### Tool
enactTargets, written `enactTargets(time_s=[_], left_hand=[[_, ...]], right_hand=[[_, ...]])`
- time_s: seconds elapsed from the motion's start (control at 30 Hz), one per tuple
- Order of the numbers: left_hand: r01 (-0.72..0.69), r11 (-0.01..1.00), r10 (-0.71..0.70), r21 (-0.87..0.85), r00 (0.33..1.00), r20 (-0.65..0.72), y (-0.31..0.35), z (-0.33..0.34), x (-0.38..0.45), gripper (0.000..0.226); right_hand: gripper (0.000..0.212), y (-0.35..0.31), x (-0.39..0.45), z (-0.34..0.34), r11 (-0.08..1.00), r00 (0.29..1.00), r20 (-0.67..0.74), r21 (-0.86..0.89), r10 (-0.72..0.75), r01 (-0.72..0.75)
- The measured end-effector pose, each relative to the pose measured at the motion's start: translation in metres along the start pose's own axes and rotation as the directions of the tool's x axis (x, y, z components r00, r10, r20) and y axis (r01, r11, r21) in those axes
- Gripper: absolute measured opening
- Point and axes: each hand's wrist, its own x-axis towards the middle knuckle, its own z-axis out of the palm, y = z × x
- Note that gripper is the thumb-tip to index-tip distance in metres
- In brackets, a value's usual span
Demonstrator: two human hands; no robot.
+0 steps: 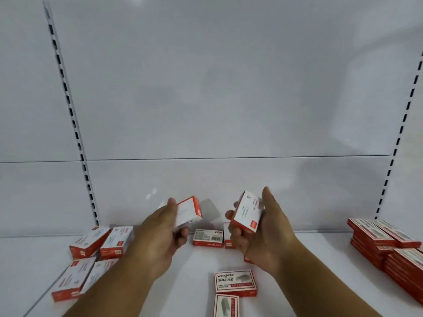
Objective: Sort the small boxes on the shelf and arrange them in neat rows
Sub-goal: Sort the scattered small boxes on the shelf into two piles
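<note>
Two small red-and-white boxes lifted above the white shelf (320, 259), one per hand. Left box (187, 212) gripped by the left hand (158, 234), fingers curled round its underside, thumb on top. Right box (247, 212) clasped in the right hand (258, 229), tilted, fingers wrapped round its near edge.

On the left, four boxes (91, 257) lying roughly two by two, loosely aligned and slightly askew. At centre, loose boxes well apart: a barcode-side box (207, 237) near the back, two staple boxes (234, 282) towards the front. On the right, a tidy stack of flat boxes (386, 243).

Judged partly done: the stack on the right neat, left group rough, centre scattered, both held boxes not yet placed.
</note>
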Motion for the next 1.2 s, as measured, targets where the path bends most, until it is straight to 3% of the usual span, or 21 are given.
enactTargets(time_s=[0.07,0.13,0.3,0.4,0.57,0.67,0.77,0.9,1.03,1.13,1.2], left_hand=[[0.058,0.993,-0.042,-0.104,0.987,0.155,-0.002,0.002,-0.002,0.018],[0.1,0.984,-0.067,-0.148,0.974,0.215,-0.005,0.002,0.001,0.017],[-0.034,0.999,0.03,0.021,0.986,0.163,-0.009,0.0,0.006,0.012],[-0.029,1.0,0.03,-0.005,0.99,0.136,-0.008,-0.001,0.006,0.017],[0.061,0.967,-0.001,-0.249,0.972,0.234,0.001,0.0,-0.007,0.028],[0.214,0.854,-0.079,-0.475,0.954,0.288,0.014,-0.004,-0.012,0.023],[0.3,0.785,-0.086,-0.542,0.919,0.384,0.03,-0.019,-0.019,0.04],[0.226,0.859,-0.035,-0.46,0.921,0.387,0.046,-0.063,-0.031,0.044],[0.112,0.952,-0.025,-0.285,0.956,0.292,0.056,-0.126,-0.033,0.043],[-0.065,0.998,0.061,0.011,0.978,0.202,0.057,-0.164,-0.034,0.031],[-0.204,0.948,0.169,0.246,0.974,0.153,0.056,-0.181,-0.035,0.023]], right_hand=[[0.045,0.004,-0.002,0.004,0.999,0.999,-0.042,-0.049,-0.013,0.011],[0.036,0.004,-0.006,0.009,0.994,0.997,-0.066,-0.104,-0.051,0.043],[0.046,0.004,-0.002,0.012,0.891,0.965,-0.112,-0.42,-0.238,0.171],[0.034,0.009,-0.001,0.011,0.832,0.951,-0.083,-0.511,-0.299,0.217],[0.022,0.017,-0.009,0.023,0.854,0.951,-0.058,-0.459,-0.303,0.244],[0.017,0.022,-0.02,0.044,0.839,0.936,-0.055,-0.464,-0.349,0.286],[0.018,0.035,-0.029,0.07,0.79,0.906,-0.028,-0.501,-0.422,0.352],[0.017,0.066,-0.039,0.106,0.663,0.863,-0.015,-0.647,-0.505,0.377],[0.019,0.106,-0.043,0.138,0.644,0.875,-0.015,-0.683,-0.484,0.345],[0.023,0.134,-0.041,0.157,0.621,0.901,-0.017,-0.73,-0.433,0.285],[0.024,0.146,-0.039,0.166,0.594,0.909,-0.007,-0.759,-0.417,0.266]])
